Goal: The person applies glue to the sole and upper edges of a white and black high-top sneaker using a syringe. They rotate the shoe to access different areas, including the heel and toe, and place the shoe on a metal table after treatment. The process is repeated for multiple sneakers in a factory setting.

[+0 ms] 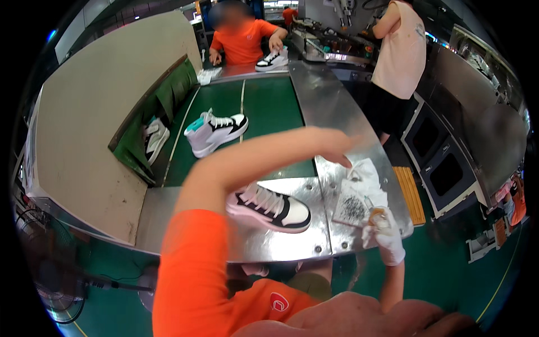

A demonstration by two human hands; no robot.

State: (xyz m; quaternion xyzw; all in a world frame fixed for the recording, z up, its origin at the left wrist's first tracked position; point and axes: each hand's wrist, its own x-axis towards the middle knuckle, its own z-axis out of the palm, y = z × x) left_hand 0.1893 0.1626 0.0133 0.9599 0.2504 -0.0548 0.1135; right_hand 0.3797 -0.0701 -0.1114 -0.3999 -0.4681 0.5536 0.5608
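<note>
My left arm reaches across the bench, its bare left hand (336, 145) above the metal top near a crumpled white cloth (364, 171). Motion smears its fingers. At the bench's right front corner, my right hand (387, 238) wears a white glove and is closed around something small and tan that I cannot make out. Next to it lies a white pad covered in black specks (351, 209). A white, black and pale lilac high-top sneaker (275, 208) rests on the metal below my left forearm, which hides part of it. Another high-top sneaker (216, 132) stands on the green belt.
Green flaps (160, 101) hang on the left panel, a shoe (156, 139) among them. Across the belt (269, 101), a person in orange (241, 42) touches another sneaker (273, 59). Someone in a pale sleeveless top (400, 50) stands right, near dark machines. A fan (56, 275) stands lower left.
</note>
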